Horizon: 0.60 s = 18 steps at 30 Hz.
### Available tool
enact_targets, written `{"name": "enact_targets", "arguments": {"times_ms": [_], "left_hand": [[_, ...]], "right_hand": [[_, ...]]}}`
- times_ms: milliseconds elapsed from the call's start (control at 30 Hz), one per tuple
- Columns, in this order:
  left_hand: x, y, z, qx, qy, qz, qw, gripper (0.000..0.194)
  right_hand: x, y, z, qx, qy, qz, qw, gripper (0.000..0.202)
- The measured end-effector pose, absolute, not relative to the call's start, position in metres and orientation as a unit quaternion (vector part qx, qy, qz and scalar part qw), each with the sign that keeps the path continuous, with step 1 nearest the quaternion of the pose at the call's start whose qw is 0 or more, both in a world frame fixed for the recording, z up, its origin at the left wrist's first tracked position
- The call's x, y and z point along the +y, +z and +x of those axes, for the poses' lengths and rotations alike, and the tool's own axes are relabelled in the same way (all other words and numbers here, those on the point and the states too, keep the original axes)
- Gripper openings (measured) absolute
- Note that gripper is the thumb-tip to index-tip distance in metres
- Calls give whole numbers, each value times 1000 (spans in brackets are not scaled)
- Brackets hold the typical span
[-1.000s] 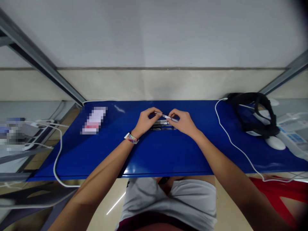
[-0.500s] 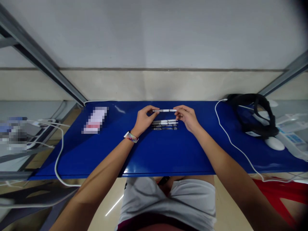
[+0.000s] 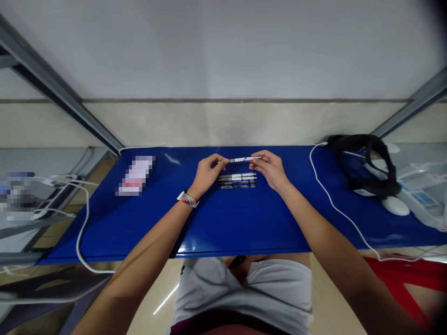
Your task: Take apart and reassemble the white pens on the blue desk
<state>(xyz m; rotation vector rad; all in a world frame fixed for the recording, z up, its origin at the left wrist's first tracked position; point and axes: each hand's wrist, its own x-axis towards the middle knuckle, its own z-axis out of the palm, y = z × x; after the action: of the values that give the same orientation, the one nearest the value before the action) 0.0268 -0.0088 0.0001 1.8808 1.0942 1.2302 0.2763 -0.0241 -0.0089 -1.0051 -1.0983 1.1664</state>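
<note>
- Blue, glossy bench (image 3: 223, 223) runs along a pale wall (image 3: 223, 60).
- Left hand (image 3: 207, 175): thumb and fingers pinch the left end of a white pen (image 3: 240, 160).
- Right hand (image 3: 269, 168): thumb and fingertips close on the same pen's right end, so it spans the gap between the hands, nearly level, its right end slightly farther from the person.
- Just nearer the person, a row of pens (image 3: 239, 177) lies side by side on the bench, white-barrelled ones behind darker ones; too small to count.
- Multicoloured band (image 3: 188, 199) around the left wrist.
- Farther left, a pixelated rectangle (image 3: 136, 176).
- Well to the right, a black strapped headset (image 3: 379, 188) beside a white cable (image 3: 331, 204).
</note>
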Motion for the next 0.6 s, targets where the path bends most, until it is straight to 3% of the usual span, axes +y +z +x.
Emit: {"name": "enact_targets", "arguments": {"times_ms": [167, 233, 367, 500, 600], "left_hand": [[-5, -4, 24, 451, 448, 708, 307, 68], [-4, -4, 23, 451, 451, 713, 291, 65], [-4, -3, 23, 434, 474, 716, 273, 26], [-2, -4, 22, 425, 468, 728, 263, 19], [0, -6, 21, 441, 443, 737, 259, 43]], "right_hand": [[-26, -8, 275, -484, 495, -432, 578, 35], [-26, -8, 275, -480, 495, -437, 577, 35], [-27, -7, 274, -464, 494, -445, 585, 35], [-26, -8, 275, -448, 496, -446, 595, 35], [-25, -8, 276, -453, 494, -448, 592, 37]]}}
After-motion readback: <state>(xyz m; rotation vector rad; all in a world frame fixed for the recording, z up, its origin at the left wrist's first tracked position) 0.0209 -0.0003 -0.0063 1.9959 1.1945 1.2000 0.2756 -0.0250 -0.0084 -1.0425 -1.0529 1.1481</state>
